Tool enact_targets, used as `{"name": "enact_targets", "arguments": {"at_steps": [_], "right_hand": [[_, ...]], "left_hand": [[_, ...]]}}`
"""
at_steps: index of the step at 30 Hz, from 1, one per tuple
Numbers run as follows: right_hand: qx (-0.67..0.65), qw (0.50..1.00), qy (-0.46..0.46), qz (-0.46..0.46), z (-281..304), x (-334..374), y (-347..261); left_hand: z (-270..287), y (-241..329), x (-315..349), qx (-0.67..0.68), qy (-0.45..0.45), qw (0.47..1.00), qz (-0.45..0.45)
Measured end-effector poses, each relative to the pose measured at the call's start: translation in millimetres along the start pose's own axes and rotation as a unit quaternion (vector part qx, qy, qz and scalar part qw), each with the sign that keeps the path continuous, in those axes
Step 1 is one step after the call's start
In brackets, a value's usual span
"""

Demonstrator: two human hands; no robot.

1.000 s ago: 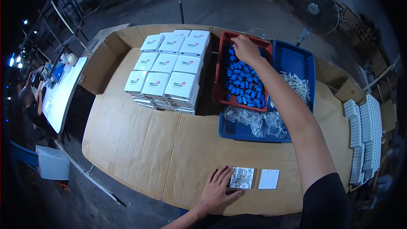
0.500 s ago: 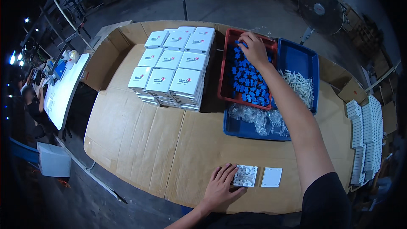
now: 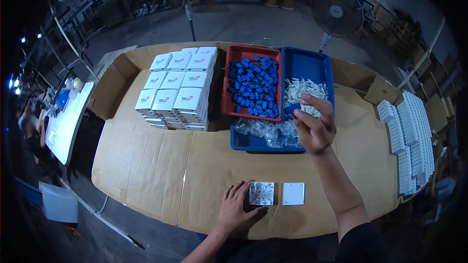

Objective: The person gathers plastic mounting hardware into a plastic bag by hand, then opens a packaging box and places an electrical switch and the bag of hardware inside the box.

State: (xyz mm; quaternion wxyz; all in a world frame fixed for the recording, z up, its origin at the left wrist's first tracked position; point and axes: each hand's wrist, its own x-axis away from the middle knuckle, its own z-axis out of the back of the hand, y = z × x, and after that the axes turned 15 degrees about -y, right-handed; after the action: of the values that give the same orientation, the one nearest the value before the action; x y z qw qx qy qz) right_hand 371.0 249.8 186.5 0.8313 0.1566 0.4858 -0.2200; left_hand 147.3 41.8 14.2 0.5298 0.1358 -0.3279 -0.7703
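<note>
The right hand (image 3: 316, 125) is raised above the near end of the blue tray (image 3: 306, 64). Its grip is pinching a small blue part (image 3: 290, 110) between thumb and fingertips. The left hand (image 3: 237, 208) lies flat on the bench (image 3: 146, 165), fingers spread, and its fingertips touch the left edge of a square plate (image 3: 262, 193) with a clear, patterned face. Just beside it, to the right, lies a plain white plate (image 3: 293, 193).

The red tray (image 3: 228, 85) holds many blue parts (image 3: 254, 85). The blue tray holds white parts (image 3: 304, 89) and, at the near end, clear bags (image 3: 265, 130). White boxes (image 3: 178, 90) are stacked left of the red tray. More white pieces (image 3: 409, 136) lie in rows at the right edge.
</note>
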Motion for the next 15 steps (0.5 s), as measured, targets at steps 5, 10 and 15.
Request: {"name": "enact_targets", "arguments": {"at_steps": [5, 10, 15], "right_hand": [[0.009, 1.0, 0.026, 0.004, 46, 18, -28], [0.015, 0.999, 0.035, -0.007, 80, 35, -55], [0.038, 0.998, 0.045, -0.012, 94, 51, -70]], "left_hand": [[-10, -2, 2, -0.02, 0.031, 0.999, -0.02], [-17, 2, 9, -0.022, 0.04, 0.999, -0.016], [-27, -7, 8, -0.025, 0.058, 0.998, -0.025]]}}
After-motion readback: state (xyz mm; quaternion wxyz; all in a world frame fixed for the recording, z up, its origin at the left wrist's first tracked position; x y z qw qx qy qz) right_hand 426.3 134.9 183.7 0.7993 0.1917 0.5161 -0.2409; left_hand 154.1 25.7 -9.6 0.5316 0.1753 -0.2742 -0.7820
